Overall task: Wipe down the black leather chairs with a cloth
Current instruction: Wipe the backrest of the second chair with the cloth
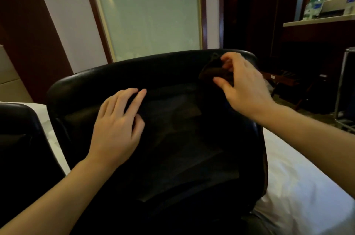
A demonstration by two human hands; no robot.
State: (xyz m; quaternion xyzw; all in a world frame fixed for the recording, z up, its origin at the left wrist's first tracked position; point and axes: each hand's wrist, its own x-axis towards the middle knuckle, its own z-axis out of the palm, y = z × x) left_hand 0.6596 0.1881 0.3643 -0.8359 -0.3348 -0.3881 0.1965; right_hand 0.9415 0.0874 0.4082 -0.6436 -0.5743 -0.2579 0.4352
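Head view: two bare hands on a black leather chair (pixel 163 138), right one holding a dark cloth (pixel 213 74).

Left hand (pixel 117 125) lies flat on the chair's inner back, fingers straight and slightly spread, holding nothing; fingertips point up toward the top edge. Right hand (pixel 244 85) is up near the chair's top rim, thumb and curled fingers pinching the cloth, which is bunched under the fingers and touches the leather just below the rim. Cloth sits up and right of the left hand, well apart from it. A second black chair (pixel 17 138) stands left of the left hand. White bedding (pixel 299 186) lies below the right forearm. Frosted glass panel (pixel 149 10) is beyond both hands, a shelf (pixel 317 20) far right.
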